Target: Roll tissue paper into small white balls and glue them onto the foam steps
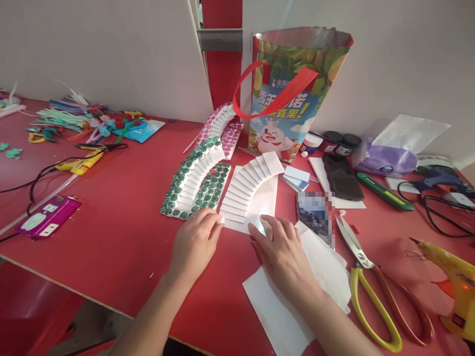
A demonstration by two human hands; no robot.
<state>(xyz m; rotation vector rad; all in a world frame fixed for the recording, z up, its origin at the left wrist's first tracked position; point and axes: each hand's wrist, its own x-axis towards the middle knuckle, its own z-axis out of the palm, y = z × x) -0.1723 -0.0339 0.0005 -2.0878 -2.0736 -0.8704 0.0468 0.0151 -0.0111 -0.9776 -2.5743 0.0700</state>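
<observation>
Left hand [195, 242] pinches small white bit [221, 220]; right hand [285, 249], can't tell. I'd fear finger bumps skewing curved white stepped strip [247, 184].

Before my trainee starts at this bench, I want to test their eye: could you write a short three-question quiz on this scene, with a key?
1. The scissors have: A) two green handles; B) one yellow handle, one red; C) two blue handles.
2. True or false: the carrier bag stands upright.
3. Which hand is nearer the green-studded piece?

Key: 1 B; 2 true; 3 left hand.
</observation>
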